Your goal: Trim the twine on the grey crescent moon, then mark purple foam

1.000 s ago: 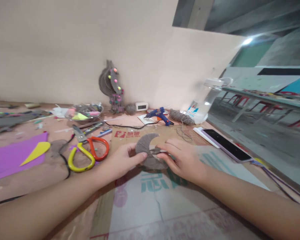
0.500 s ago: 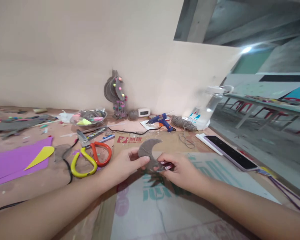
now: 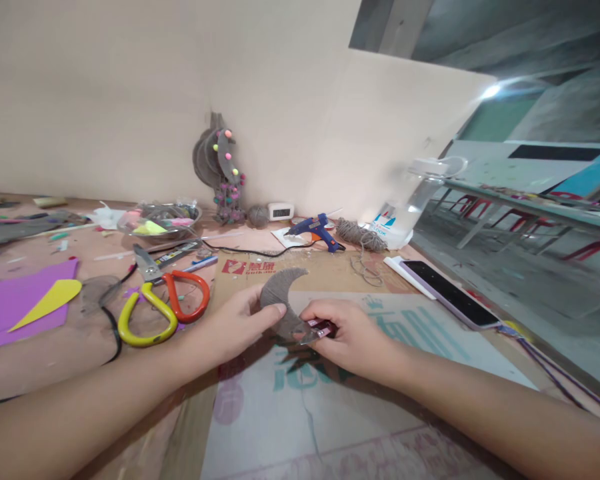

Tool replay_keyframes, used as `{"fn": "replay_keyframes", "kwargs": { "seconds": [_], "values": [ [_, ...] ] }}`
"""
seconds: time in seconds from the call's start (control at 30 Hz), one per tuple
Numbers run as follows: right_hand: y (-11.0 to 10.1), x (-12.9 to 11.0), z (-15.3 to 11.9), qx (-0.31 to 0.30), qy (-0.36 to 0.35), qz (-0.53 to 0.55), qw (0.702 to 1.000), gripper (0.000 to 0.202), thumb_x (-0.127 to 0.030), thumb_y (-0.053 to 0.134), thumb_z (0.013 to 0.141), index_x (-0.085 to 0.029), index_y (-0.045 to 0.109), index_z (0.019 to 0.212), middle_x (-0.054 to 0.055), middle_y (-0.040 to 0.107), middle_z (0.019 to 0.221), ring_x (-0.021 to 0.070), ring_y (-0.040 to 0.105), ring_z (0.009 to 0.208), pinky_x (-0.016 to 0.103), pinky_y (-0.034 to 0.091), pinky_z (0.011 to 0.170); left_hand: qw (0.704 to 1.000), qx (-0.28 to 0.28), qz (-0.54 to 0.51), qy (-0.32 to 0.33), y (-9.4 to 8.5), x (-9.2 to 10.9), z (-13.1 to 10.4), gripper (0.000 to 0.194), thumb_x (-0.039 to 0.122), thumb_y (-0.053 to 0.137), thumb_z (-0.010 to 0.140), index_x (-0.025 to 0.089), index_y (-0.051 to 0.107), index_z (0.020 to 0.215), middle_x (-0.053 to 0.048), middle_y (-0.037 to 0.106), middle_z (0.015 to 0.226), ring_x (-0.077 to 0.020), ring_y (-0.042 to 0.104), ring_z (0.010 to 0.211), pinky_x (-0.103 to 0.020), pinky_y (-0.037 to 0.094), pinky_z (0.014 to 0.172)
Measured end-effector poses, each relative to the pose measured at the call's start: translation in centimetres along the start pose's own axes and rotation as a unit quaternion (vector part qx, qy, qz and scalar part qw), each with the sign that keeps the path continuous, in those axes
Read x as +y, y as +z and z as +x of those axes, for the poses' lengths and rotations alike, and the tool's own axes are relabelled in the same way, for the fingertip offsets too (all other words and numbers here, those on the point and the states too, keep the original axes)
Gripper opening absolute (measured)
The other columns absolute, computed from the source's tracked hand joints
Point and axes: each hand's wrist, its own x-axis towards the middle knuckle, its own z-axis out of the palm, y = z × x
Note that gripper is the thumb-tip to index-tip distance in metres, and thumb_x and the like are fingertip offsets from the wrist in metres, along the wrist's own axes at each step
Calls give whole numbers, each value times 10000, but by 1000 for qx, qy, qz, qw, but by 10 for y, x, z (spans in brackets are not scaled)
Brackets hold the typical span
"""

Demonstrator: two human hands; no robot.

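In front of me is a grey crescent (image 3: 283, 297) with yarn wound around it, its horns pointing right. My left hand (image 3: 247, 319) pinches its outer curve, thumb across the front. My right hand (image 3: 347, 333) is closed around a small shiny pink metal tool (image 3: 322, 328), perhaps a clipper. The tool's end meets the crescent's lower horn; fingers cover most of it, so its exact kind is unclear. Left of my left hand lie scissors (image 3: 167, 310) with one yellow and one red handle.
A blue glue gun (image 3: 313, 230), grey yarn (image 3: 360, 235), and a water bottle (image 3: 403, 210) stand behind. At right is a phone (image 3: 447, 293). Purple sheets (image 3: 25, 300) lie left. A bowl of scraps (image 3: 163, 223) and a pompom-trimmed grey crescent piece (image 3: 220, 170) are near the wall.
The whole view has shifted slightly, so things appear a little further left and higher. Both hands keep hold of the crescent and the tool, with little change in grip.
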Motion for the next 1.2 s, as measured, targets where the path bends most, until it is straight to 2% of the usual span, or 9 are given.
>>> {"fn": "replay_keyframes", "kwargs": {
  "seconds": [0.1,0.2,0.3,0.4,0.5,0.6,0.8,0.97,1.2],
  "values": [
    [-1,1,0,5,5,13,1000,60,-125,579,763,-171,617,754,-31,598,639,86,524,562,182,378,541,1000,-3,-2,0,-1,1,0,114,223,537,818,174,617,884,16,655,799,-152,590,782,-226,443,683],
    [-4,1,0,27,-21,6,999,30,-196,613,790,-167,617,789,-14,610,682,100,542,603,194,400,564,1000,-2,-3,-3,-1,0,2,113,249,543,825,168,618,850,22,641,743,-138,576,704,-223,434,638],
    [-9,4,-1,84,-75,-21,993,195,-303,592,843,-160,609,976,36,641,840,133,579,722,227,441,640,1000,2,-4,-6,-1,0,2,132,274,544,833,163,616,829,19,642,732,-132,568,677,-225,432,631],
    [-14,8,-1,117,-127,-101,980,245,-286,495,914,-158,583,1103,62,632,887,153,573,781,257,439,685,1000,-6,-6,0,0,-1,3,148,299,545,839,171,604,794,24,645,742,-128,571,679,-219,429,623],
    [-17,10,0,117,-169,-199,958,248,-271,481,928,-141,599,1103,62,613,819,158,543,730,265,407,648,1000,-11,4,9,-1,-1,2,154,303,545,844,176,597,774,31,628,722,-128,573,687,-214,425,627],
    [-19,10,0,127,-199,-235,943,252,-273,456,943,-119,618,1060,58,595,766,155,521,687,263,383,613,1000,-10,27,10,-1,-1,2,147,305,544,846,175,614,844,24,625,737,-139,577,711,-221,430,639],
    [-19,9,1,131,-196,-256,938,254,-277,428,956,-135,627,1023,48,590,751,153,517,690,260,380,621,999,-8,37,6,0,-1,1,174,325,547,843,185,635,898,11,651,772,-154,595,721,-232,445,634],
    [-18,12,1,119,-177,-271,939,263,-283,420,957,-145,621,1055,51,605,780,158,529,718,266,395,643,1000,-6,29,-4,0,1,0,167,323,554,831,190,637,888,12,656,752,-159,595,704,-230,441,621],
    [-17,10,1,114,-172,-274,940,252,-281,433,952,-143,625,1038,54,610,786,158,524,717,268,390,648,1000,-2,29,4,1,4,-1,119,287,563,827,194,636,815,45,613,660,-139,565,633,-243,450,679]
  ]
}}
